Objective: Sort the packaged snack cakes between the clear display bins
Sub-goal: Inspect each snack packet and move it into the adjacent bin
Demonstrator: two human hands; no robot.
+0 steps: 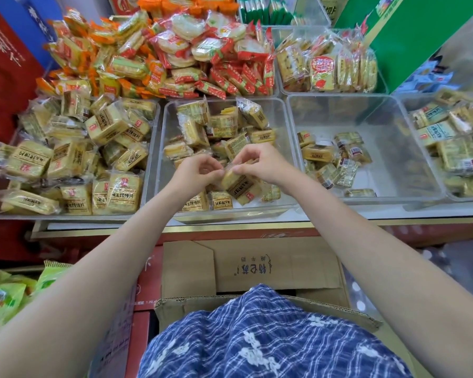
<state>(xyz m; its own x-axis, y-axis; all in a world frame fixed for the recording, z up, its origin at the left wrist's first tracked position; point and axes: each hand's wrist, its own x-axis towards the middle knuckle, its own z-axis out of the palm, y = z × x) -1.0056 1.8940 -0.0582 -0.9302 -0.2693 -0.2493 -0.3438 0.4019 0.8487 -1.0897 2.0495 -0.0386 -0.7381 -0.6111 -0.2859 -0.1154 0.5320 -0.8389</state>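
Both my hands, left [200,168] and right [260,162], pinch one cake [239,186] in curled fingers above the middle bin [290,170], label up, probably to check which bin it belongs in.

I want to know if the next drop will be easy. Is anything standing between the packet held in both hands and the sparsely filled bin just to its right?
Nothing visible blocks it. The left hand and right hand hold the packet above the middle bin; only the bins' adjoining clear walls separate it from the right bin, whose top is open.
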